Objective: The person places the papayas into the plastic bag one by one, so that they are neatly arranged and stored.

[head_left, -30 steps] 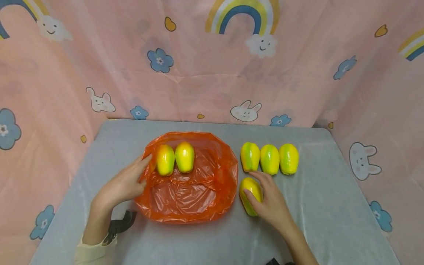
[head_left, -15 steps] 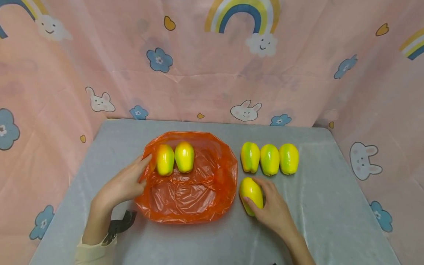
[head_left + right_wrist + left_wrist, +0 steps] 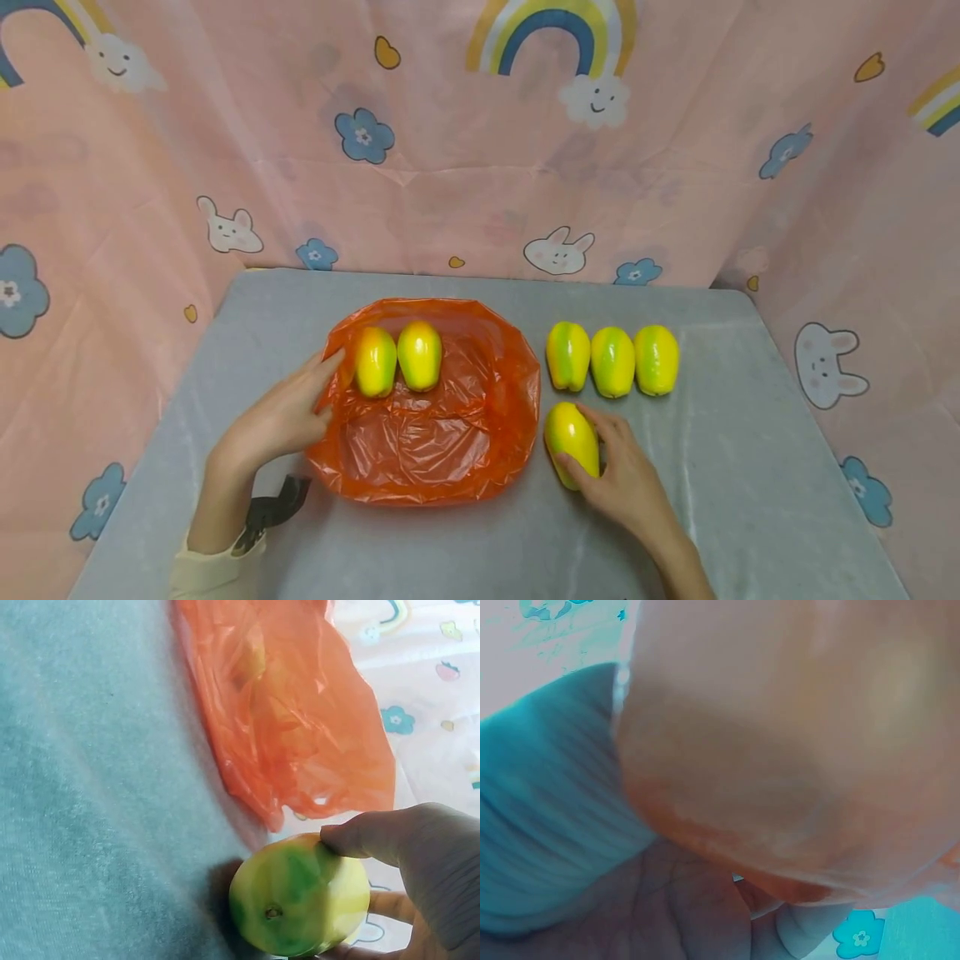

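Observation:
In the head view, an orange-red plastic bag stands wide open on the table with two yellow-green papayas side by side in it. My left hand rests against the bag's left side, fingers extended; the bag's film hides part of it in the left wrist view. Right of the bag, my right hand grips a single papaya between thumb and fingers. Close up, that papaya's end faces the right wrist camera, apparently still low over the grey cloth.
Behind the held papaya, a row of three more papayas lies on the grey cloth-covered table. A pink patterned curtain surrounds the table at the back and sides.
My right hand has shifted its fingers from over the top of the near papaya to its right side and now grips it. The left hand and the bag hold still.

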